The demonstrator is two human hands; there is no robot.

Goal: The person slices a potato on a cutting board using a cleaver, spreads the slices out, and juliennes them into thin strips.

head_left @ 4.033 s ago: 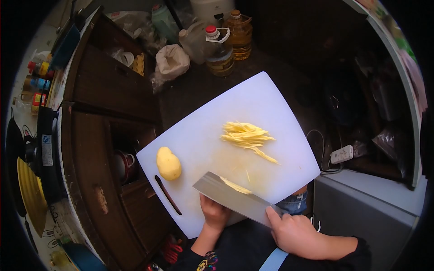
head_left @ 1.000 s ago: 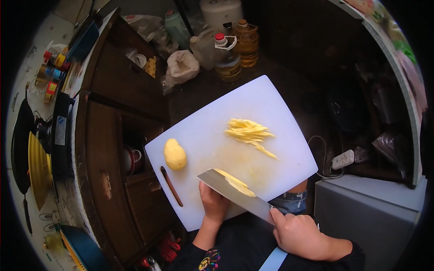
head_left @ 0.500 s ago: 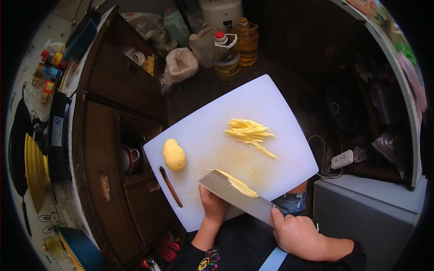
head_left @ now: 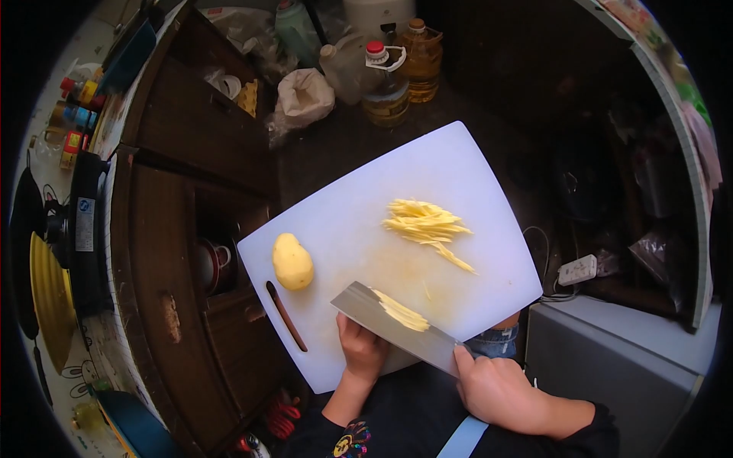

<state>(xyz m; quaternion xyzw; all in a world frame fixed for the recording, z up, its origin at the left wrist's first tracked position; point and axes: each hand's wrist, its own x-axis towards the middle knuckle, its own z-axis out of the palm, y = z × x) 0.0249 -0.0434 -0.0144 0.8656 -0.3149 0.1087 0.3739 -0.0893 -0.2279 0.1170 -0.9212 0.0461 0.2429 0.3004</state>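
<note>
My right hand (head_left: 500, 389) is closed around the handle end of a wide-bladed cleaver (head_left: 397, 336), which slants across the near side of a white cutting board (head_left: 359, 206). Thin potato strips (head_left: 402, 311) cling to the blade's flat face. Against the blade's far end is my left hand (head_left: 361, 349), its fingers curled and partly hidden behind the metal; whatever lies under them is out of sight. A peeled whole potato (head_left: 293, 262) rests on the board's left part, near the handle slot. Farther back on the right lies a pile of cut potato strips (head_left: 424, 223).
Past the board stand oil bottles (head_left: 386, 95) and an open white bag (head_left: 304, 98). Dark wooden cabinets (head_left: 172, 252) flank the left side. On the right are a grey box-like surface (head_left: 611, 343) and a white power strip (head_left: 578, 269) with a cable.
The cleaver has shifted slightly left and up, with potato strips still on its blade. Both hands have moved only a little. The view has shifted slightly; the whole potato and the pile stay on the board.
</note>
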